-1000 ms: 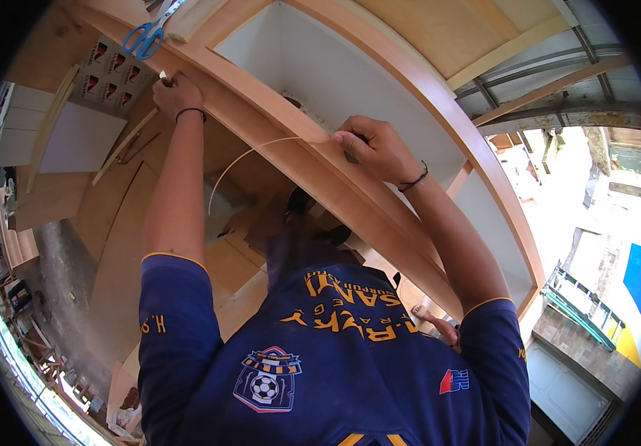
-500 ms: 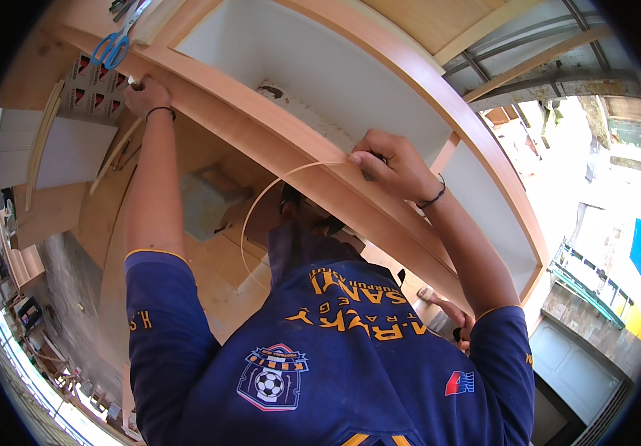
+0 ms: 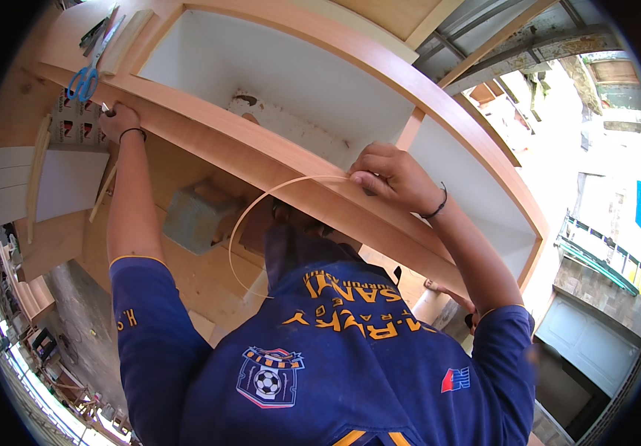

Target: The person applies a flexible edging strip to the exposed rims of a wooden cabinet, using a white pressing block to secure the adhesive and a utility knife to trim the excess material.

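My left hand (image 3: 120, 123) is closed at the left end of the long wooden edge of a cabinet frame (image 3: 261, 134). A small shiny tip pokes out of its fingers; the rest of that thing is hidden. My right hand (image 3: 393, 177) pinches a thin wood-coloured edging strip (image 3: 250, 208) beside the same edge, farther right. From those fingers the strip bows out leftward and curls down toward my chest. Close above my left hand lie scissors (image 3: 84, 82) with blue handles.
White-lined compartments (image 3: 209, 56) of the cabinet open beyond the edge, one with a ragged hole. Dark tools (image 3: 96, 36) lie near the scissors. Under the edge stands a greyish box (image 3: 194, 219). Another person's arm (image 3: 451, 292) shows at lower right. Boards (image 3: 71, 175) lean at left.
The view has shifted, so the cabinet and scissors sit farther left and lower. Along the edge my right hand has moved right with the strip. My left hand keeps its place near the scissors.
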The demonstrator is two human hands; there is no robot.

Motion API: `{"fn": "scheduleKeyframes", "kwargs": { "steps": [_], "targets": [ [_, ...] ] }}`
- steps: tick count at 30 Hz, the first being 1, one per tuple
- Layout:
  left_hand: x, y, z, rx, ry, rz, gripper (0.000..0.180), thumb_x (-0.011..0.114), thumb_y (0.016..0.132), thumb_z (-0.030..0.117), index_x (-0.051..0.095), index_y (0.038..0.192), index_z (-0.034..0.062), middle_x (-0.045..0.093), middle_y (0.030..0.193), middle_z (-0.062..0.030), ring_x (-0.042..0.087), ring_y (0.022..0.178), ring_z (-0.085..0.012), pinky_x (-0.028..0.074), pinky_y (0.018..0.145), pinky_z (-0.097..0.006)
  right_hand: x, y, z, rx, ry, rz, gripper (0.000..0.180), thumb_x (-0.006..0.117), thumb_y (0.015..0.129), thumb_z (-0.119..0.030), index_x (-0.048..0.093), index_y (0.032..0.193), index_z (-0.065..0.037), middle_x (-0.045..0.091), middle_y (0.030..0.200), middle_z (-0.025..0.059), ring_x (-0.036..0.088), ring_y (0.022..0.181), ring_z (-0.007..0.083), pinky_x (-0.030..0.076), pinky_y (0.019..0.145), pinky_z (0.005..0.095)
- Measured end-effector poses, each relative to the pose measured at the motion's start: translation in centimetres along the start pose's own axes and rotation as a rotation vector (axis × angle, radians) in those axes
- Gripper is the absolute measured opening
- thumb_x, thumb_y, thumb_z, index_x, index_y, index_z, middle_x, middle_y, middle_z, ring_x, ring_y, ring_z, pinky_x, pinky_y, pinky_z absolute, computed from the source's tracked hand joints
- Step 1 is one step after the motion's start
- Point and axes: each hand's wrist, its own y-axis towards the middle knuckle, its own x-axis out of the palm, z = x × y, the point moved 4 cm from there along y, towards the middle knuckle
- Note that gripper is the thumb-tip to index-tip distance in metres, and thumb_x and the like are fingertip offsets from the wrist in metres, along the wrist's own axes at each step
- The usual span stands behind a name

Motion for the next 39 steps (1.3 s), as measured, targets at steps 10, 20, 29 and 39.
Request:
{"fn": "scheduleKeyframes", "kwargs": {
  "steps": [10, 20, 29, 39],
  "targets": [
    [-4.8, -10.5, 7.2, 0.335, -0.389, -0.044, 0.031, 0.049, 0.087, 0.024, 0.053, 0.094, -0.0052, 0.059, 0.095, -0.0199, 0.059, 0.088, -0.0287, 0.045, 0.080, -0.038, -0.6, 1.0, 0.0, -0.004, -0.043, 0.056, 0.021, 0.056, 0.087, -0.020, 0.065, 0.082, -0.001, 0.058, 0.077, 0.0151, 0.056, 0.073, 0.0317, 0.045, 0.066, 0.0382],
    [-6.1, -27.1, 17.2, 0.872, 0.062, -0.565, 0.016, 0.047, 0.089, 0.020, 0.054, 0.095, 0.0072, 0.061, 0.095, -0.0155, 0.058, 0.088, -0.0362, 0.047, 0.072, -0.046, 0.3, 0.5, 0.2, -0.056, -0.006, 0.161, 0.021, 0.060, 0.086, -0.021, 0.062, 0.083, 0.000, 0.057, 0.077, 0.0146, 0.054, 0.069, 0.0281, 0.045, 0.065, 0.0356],
    [-4.7, -31.8, 16.2, 0.975, 0.160, -0.535, 0.016, 0.046, 0.087, 0.021, 0.053, 0.089, 0.0070, 0.062, 0.087, -0.0139, 0.060, 0.081, -0.0355, 0.048, 0.068, -0.048, 0.6, 0.5, 0.8, -0.141, -0.043, 0.126, 0.020, 0.057, 0.088, -0.019, 0.059, 0.084, 0.001, 0.055, 0.080, 0.0147, 0.054, 0.072, 0.0274, 0.044, 0.067, 0.0354],
    [-5.1, -31.0, 16.2, 0.924, 0.174, -0.458, 0.019, 0.044, 0.087, 0.023, 0.054, 0.089, 0.0070, 0.064, 0.085, -0.0144, 0.060, 0.081, -0.0360, 0.047, 0.070, -0.048, 0.7, 0.6, 1.3, -0.224, -0.012, 0.101, 0.020, 0.055, 0.090, -0.018, 0.057, 0.084, 0.000, 0.054, 0.081, 0.0126, 0.054, 0.071, 0.0269, 0.044, 0.066, 0.0337]
  ]
}}
